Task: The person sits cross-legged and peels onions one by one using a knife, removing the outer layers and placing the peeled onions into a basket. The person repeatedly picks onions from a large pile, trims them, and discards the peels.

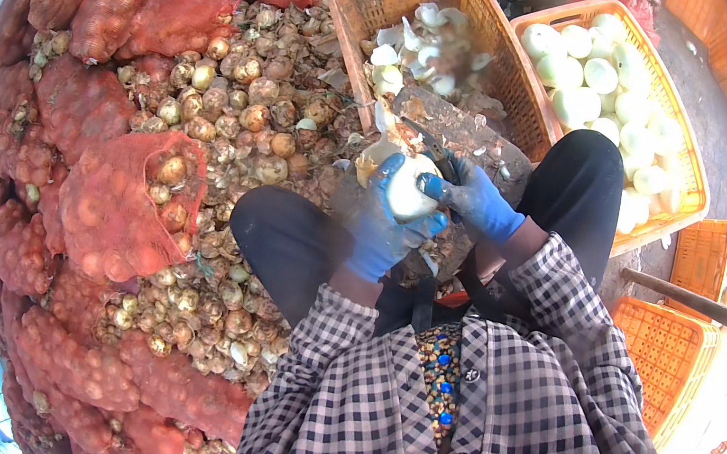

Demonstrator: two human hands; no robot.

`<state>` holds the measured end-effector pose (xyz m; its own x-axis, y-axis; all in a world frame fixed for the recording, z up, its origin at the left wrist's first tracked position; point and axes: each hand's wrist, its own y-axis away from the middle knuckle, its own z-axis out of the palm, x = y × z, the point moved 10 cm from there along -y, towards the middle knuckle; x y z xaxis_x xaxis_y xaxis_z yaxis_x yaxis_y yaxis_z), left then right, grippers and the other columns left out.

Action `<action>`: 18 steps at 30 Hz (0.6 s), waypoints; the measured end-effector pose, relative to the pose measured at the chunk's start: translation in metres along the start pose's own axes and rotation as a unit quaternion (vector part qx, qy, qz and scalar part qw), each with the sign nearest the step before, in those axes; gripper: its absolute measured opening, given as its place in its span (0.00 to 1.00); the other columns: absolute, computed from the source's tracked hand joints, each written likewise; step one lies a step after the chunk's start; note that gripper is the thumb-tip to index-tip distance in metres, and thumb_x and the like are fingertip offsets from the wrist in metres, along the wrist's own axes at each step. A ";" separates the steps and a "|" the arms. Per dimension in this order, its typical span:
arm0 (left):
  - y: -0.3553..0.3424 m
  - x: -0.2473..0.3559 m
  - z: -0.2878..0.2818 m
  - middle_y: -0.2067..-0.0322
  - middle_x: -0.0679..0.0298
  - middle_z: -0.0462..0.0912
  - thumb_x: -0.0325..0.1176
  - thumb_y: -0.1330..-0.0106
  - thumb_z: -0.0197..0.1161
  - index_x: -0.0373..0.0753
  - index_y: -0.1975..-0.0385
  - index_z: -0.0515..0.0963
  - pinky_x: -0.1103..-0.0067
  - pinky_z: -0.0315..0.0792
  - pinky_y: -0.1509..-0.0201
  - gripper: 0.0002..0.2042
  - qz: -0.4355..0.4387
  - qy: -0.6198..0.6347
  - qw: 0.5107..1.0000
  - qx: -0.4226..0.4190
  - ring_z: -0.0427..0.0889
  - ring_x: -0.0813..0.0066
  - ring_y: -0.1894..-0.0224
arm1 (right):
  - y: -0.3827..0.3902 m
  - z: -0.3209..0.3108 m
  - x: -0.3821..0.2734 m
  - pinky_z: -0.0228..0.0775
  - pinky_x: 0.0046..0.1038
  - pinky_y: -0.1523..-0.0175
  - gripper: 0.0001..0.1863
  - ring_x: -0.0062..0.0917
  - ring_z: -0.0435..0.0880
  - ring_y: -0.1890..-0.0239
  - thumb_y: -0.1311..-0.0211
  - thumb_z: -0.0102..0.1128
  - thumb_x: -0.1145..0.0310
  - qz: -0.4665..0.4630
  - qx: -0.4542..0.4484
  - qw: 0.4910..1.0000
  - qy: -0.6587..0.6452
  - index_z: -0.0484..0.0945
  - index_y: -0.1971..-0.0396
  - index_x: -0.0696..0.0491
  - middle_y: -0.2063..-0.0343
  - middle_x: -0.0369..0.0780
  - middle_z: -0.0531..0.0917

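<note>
In front of my lap, my left hand, in a blue glove, is closed round a white onion from the left and below. Loose skin hangs at the onion's far left side. My right hand, also gloved in blue, grips a small knife whose dark blade points away and to the left. Its thumb presses on the onion's right side. Part of the knife's handle is hidden by the fingers. Beneath and beyond the hands lies a worn, grey-brown board or block.
An orange crate holding skins and scraps stands ahead. Right of it, another orange crate is filled with peeled onions. Unpeeled onions are heaped at left, among red mesh sacks. A pole and more crates are at right.
</note>
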<state>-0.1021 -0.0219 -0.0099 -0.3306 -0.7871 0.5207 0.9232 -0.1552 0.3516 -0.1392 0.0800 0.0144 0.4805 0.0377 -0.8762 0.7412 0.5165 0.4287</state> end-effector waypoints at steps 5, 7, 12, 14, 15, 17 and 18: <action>0.049 0.051 0.076 0.49 0.51 0.73 0.41 0.56 0.79 0.36 0.40 0.65 0.68 0.75 0.46 0.42 0.351 -0.705 0.615 0.043 0.78 0.55 0.50 | -0.009 -0.010 0.025 0.72 0.23 0.53 0.16 0.16 0.78 0.58 0.39 0.65 0.72 -0.013 -0.032 0.987 -0.154 0.77 0.52 0.59 0.58 0.37 0.82; 0.048 0.042 0.057 0.50 0.53 0.74 0.41 0.56 0.79 0.36 0.40 0.64 0.68 0.75 0.46 0.42 0.333 -0.716 0.612 0.052 0.78 0.56 0.50 | -0.006 -0.005 0.028 0.73 0.23 0.54 0.15 0.16 0.78 0.60 0.40 0.65 0.72 0.001 -0.037 0.985 -0.170 0.78 0.53 0.58 0.59 0.36 0.82; 0.026 -0.009 -0.041 0.50 0.56 0.76 0.41 0.51 0.77 0.37 0.39 0.65 0.68 0.77 0.49 0.39 0.142 -0.429 0.889 0.073 0.79 0.61 0.50 | -0.011 -0.006 0.038 0.75 0.21 0.61 0.13 0.17 0.81 0.68 0.41 0.65 0.74 -0.043 -0.013 0.998 -0.035 0.79 0.55 0.58 0.64 0.36 0.84; 0.011 -0.029 -0.061 0.50 0.56 0.77 0.46 0.46 0.72 0.38 0.39 0.66 0.69 0.79 0.52 0.36 0.043 -0.194 0.980 -0.013 0.79 0.63 0.51 | -0.008 0.002 -0.005 0.75 0.21 0.63 0.13 0.18 0.81 0.69 0.41 0.65 0.72 -0.057 0.007 0.975 -0.216 0.79 0.56 0.57 0.65 0.37 0.84; 0.005 -0.037 -0.061 0.50 0.55 0.77 0.50 0.42 0.68 0.38 0.40 0.66 0.71 0.80 0.55 0.34 -0.027 -0.091 0.992 -0.083 0.80 0.64 0.53 | -0.009 0.004 -0.018 0.74 0.21 0.64 0.12 0.19 0.82 0.70 0.41 0.65 0.72 -0.063 0.016 0.950 -0.306 0.79 0.57 0.57 0.66 0.37 0.84; 0.021 -0.026 -0.015 0.51 0.54 0.77 0.55 0.40 0.64 0.38 0.40 0.67 0.72 0.81 0.57 0.34 -0.070 0.108 0.991 -0.030 0.81 0.64 0.55 | -0.036 -0.034 -0.030 0.75 0.28 0.61 0.13 0.25 0.83 0.66 0.40 0.63 0.70 -0.092 -0.019 0.981 -0.168 0.78 0.58 0.60 0.66 0.43 0.84; 0.025 -0.020 0.012 0.51 0.54 0.77 0.58 0.40 0.61 0.38 0.41 0.67 0.72 0.81 0.59 0.35 -0.092 0.183 0.978 -0.043 0.81 0.64 0.56 | -0.039 -0.054 -0.051 0.74 0.29 0.62 0.15 0.25 0.82 0.69 0.40 0.63 0.67 -0.213 0.073 0.971 0.081 0.77 0.57 0.61 0.68 0.43 0.83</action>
<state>-0.0753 -0.0030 -0.0018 -0.4143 -0.9000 0.1354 0.8732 -0.3511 0.3380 -0.2181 0.1035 0.0306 0.0445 -0.0132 -0.9989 0.9210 0.3878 0.0359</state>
